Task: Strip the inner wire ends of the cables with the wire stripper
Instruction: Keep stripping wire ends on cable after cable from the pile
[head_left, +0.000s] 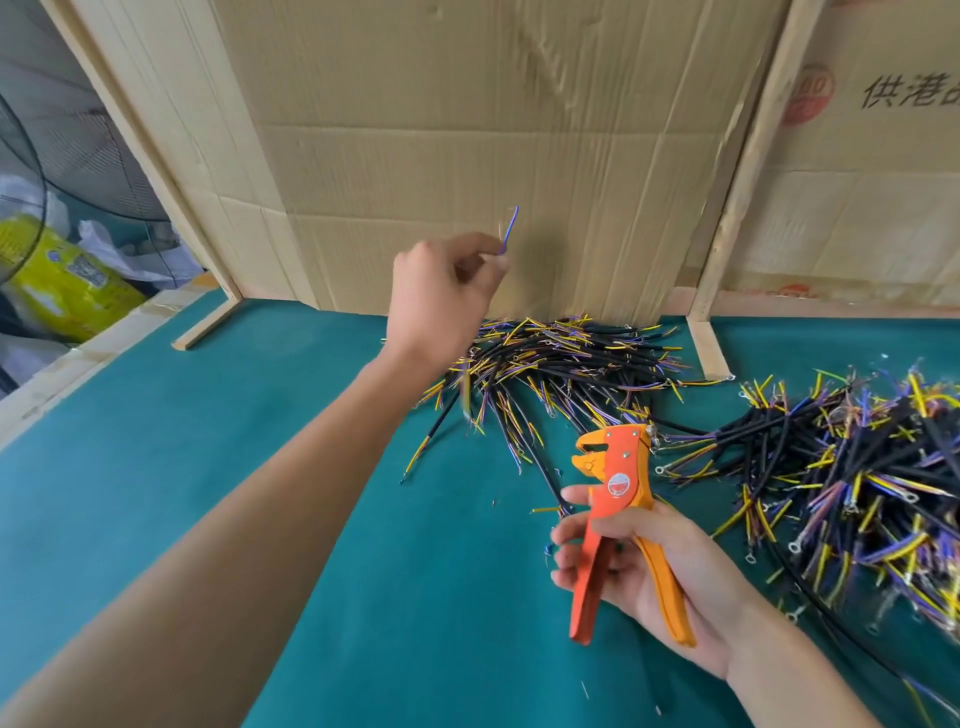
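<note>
My left hand (441, 291) is raised above the surface, fingers curled, pinching a blurred cable (510, 228) whose purple end sticks up in front of the cardboard wall (441, 130). My right hand (639, 561) is low and near me, fingers and thumb wrapped around the orange handles of the wire stripper (621, 499), its head pointing away from me with the jaws apart. Beyond the stripper a pile of black cables (561, 364) with yellow and purple inner wires lies against the foot of the cardboard. A second pile (857, 483) spreads toward the right edge. The green surface (208, 441) lies bare to the left, ending at a wooden rim (62, 374).
</note>
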